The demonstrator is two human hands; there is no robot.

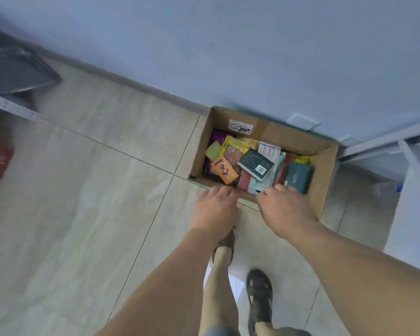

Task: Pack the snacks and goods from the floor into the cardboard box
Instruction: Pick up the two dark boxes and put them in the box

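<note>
Against the blue wall, the cardboard box point(323, 166) sits on the tiled floor point(95, 190) with its top open, and you stand over it with both arms reaching down to its near edge. Your left hand point(215, 212) lies at the near rim toward the box's left corner, knuckles up, fingers bent over the cardboard edge; the fingertips are hidden below the rim, so you cannot tell from here whether they clamp the wall or only rest on it. Your right hand point(285, 210) comes down over the same near rim further to the right, fingers curling downward, tips just at a teal packet point(297, 177) and the pale blue wrappers beside it; whether it grips anything is hidden by the back of the hand.

Inside, the box is filled with goods lying flat and overlapping: a dark green booklet-like pack point(256, 163) tilted on top in the middle, an orange packet point(224, 169) at the left front, a yellow bag point(233, 146) behind it, a light green pack point(214, 150) and something purple point(218, 135) at the far left corner. A white label point(240, 127) is stuck on the inner far wall.

Your sandalled feet point(260, 294) stand on the tiles just behind your hands.
</note>
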